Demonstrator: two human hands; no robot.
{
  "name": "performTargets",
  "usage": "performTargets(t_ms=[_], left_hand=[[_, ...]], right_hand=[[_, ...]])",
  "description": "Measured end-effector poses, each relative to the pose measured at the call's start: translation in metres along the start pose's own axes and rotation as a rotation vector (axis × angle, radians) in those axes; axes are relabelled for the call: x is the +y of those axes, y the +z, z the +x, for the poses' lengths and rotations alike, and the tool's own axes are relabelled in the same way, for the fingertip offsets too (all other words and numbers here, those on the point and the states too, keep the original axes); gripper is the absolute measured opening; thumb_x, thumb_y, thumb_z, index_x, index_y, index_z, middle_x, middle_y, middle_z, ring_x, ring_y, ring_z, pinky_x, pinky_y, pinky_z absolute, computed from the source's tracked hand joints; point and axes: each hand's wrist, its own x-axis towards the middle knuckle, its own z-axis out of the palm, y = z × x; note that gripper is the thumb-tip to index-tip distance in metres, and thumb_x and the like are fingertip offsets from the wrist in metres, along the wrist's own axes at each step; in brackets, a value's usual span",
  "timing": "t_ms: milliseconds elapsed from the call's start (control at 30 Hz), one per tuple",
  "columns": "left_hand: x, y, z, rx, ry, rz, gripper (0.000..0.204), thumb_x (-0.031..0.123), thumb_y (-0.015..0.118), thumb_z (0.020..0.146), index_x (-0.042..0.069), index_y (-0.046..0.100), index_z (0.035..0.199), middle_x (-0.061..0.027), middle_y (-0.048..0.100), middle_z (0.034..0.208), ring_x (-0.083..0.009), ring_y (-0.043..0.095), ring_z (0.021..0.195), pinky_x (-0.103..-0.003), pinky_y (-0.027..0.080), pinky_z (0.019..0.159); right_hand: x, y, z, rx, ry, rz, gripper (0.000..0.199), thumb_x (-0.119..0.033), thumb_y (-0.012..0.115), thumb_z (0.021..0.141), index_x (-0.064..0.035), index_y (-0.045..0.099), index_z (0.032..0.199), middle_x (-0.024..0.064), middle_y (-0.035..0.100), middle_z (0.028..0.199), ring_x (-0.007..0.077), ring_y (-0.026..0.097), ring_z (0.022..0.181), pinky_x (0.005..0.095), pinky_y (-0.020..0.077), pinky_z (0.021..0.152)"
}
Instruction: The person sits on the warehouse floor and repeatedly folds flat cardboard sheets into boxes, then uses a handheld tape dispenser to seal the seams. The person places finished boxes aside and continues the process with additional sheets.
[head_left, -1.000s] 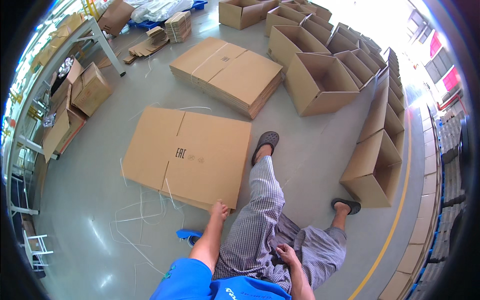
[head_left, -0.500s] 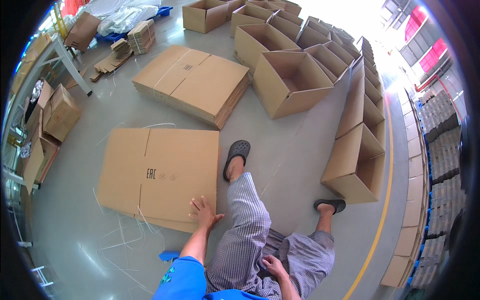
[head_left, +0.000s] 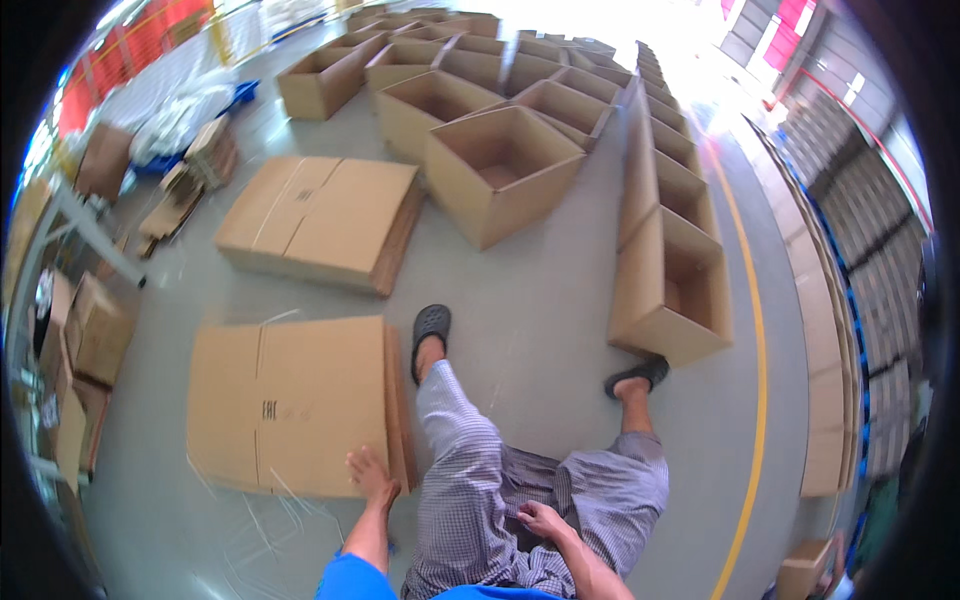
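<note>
Head view. The person sat on the grey floor (head_left: 540,300) with both legs stretched forward, black sandals on the feet. The left hand (head_left: 372,476) rested with fingers spread flat on the near edge of a stack of flattened cardboard boxes (head_left: 290,400) lying just left of the left leg; it pressed on the cardboard without gripping it. The right hand (head_left: 543,522) lay on the checked trousers (head_left: 480,480) at the lap, fingers loosely curled, holding nothing visible. A second flattened stack (head_left: 320,220) lay farther ahead. Open assembled cartons (head_left: 500,170) stood in rows beyond and along the right, beside a yellow floor line (head_left: 762,330). Loose white strapping (head_left: 270,510) lay near the left hand.
</note>
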Motion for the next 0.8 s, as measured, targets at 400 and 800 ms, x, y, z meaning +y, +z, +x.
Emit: performTargets(t_ms=[400,800], left_hand=[[-0.057,-0.163,-0.031,0.413,0.443,0.312,0.051,0.001,0.060,0.073,-0.003,0.053,0.124,-0.0258,0.056,0.121,-0.0394,0.057,0.112,-0.044,0.048,0.096],[0.106,-0.419,-0.085,0.727,1.079,0.609,0.028,-0.001,0.056,0.072,0.009,0.068,0.094,-0.0154,0.069,0.089,-0.0339,0.066,0.085,-0.043,0.053,0.073]], right_hand=[[-0.008,0.004,-0.003,0.064,-0.137,0.033,0.042,-0.038,0.064,0.091,-0.0072,0.062,0.119,0.0162,0.066,0.117,0.0316,0.063,0.110,0.0399,0.0494,0.092],[-0.038,-0.010,-0.013,0.301,-0.408,0.403,0.037,-0.023,0.064,0.093,-0.0031,0.058,0.123,0.0140,0.068,0.112,0.0229,0.065,0.106,0.0352,0.0506,0.092]])
